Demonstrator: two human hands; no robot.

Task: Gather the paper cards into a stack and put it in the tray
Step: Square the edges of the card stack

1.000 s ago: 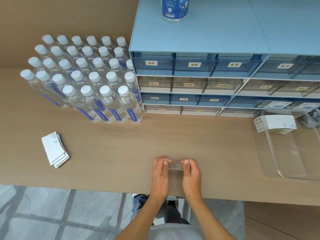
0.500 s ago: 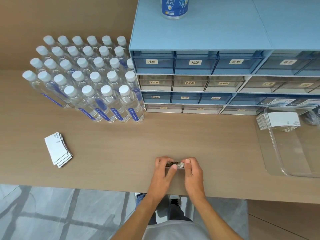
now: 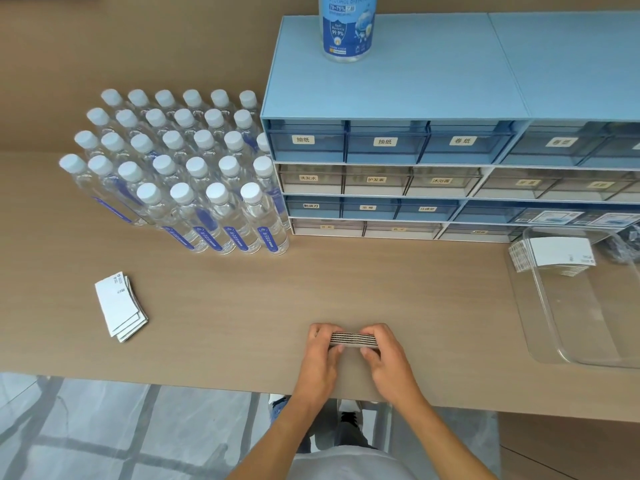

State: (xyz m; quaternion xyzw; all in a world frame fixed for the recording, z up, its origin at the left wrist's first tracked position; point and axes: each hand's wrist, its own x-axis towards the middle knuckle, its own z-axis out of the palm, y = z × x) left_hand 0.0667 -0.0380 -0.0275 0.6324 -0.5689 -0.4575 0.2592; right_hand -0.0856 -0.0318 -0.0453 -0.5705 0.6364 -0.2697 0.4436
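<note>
A stack of paper cards [image 3: 352, 339] stands on edge on the wooden table near its front edge. My left hand [image 3: 322, 351] grips the stack's left end and my right hand [image 3: 382, 353] grips its right end, fingers curled over the top. A loose pile of white cards [image 3: 119, 304] lies flat on the table to the left, apart from both hands. A clear plastic tray [image 3: 540, 306] sits at the right, with another fanned pile of cards [image 3: 554, 253] resting at its far end.
Several water bottles [image 3: 194, 188] with white caps stand in a block at the back left. A blue drawer cabinet [image 3: 415, 150] fills the back, with a sanitizer bottle [image 3: 348, 26] on top. A dark object [image 3: 632, 242] lies behind the tray. The table's front edge [image 3: 207, 388] runs just below my hands.
Both hands stay on the card stack at the same spot. The left fingers shifted along the stack's edge, and the right thumb now presses the near side.
</note>
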